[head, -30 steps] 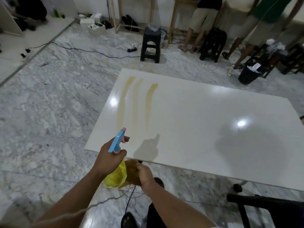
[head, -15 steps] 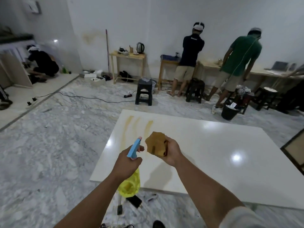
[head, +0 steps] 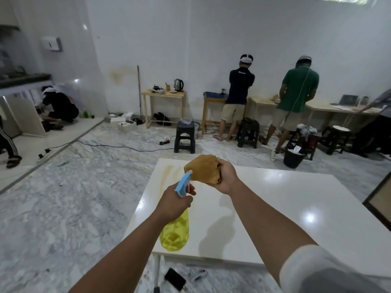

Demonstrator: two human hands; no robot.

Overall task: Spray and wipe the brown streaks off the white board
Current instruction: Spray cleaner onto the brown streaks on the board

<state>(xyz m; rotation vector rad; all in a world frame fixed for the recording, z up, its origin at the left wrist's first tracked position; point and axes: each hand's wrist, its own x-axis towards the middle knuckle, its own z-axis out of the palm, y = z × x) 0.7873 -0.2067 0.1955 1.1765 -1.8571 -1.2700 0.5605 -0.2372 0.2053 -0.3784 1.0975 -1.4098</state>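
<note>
Brown streaks (head: 168,172) are lying near the far left corner of the board (head: 275,208), partly hidden behind the raised hands, so only two can be counted with confidence; whether a third is being covered cannot be told. One bottle (head: 175,233), yellow-bodied with a blue trigger head, is being gripped by the left hand (head: 173,203), with a finger being laid on the trigger and the nozzle being pointed towards the far left corner, presumably so that the spray is being aimed at the marks. One cloth (head: 204,168), brown and bunched into a pad, is being clutched in the right hand (head: 226,176), fingers curled round it, and is being held up above the board just beside the nozzle, probably so that it is being kept out of the spray yet ready for wiping. Neither hand is touching the board. Spraying is judged to be the step in hand, with wiping not yet begun, since the streaks are showing undisturbed. Beyond the far edge, three dark stools (head: 184,137) are being counted on the marble floor, along with one black bucket (head: 293,158). Below the near edge, one phone (head: 175,279) is lying on the floor.
</note>
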